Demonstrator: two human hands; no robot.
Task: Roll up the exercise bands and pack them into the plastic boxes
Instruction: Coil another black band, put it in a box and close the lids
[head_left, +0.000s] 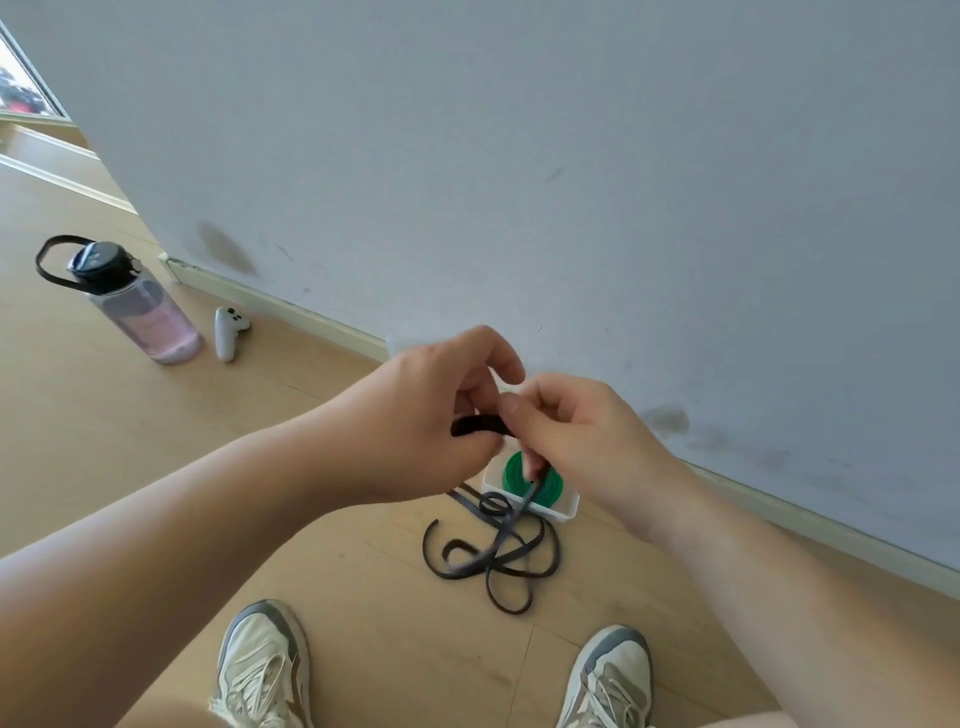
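A long black exercise band (493, 556) lies in loose loops on the wooden floor, and one end rises to my hands. My left hand (426, 415) pinches the band's small rolled start. My right hand (576, 441) pinches the strand just beside that roll and below it. Behind the hands, a white plastic box (563, 506) stands on the floor by the wall with a rolled green band (517, 475) inside. My hands hide part of the box.
A clear water bottle (135, 306) with a black lid and strap stands at the left. Beside it a white handheld controller (228, 332) lies on the floor. The grey wall and its baseboard (779, 499) run behind the box. My two shoes (265, 670) are at the bottom.
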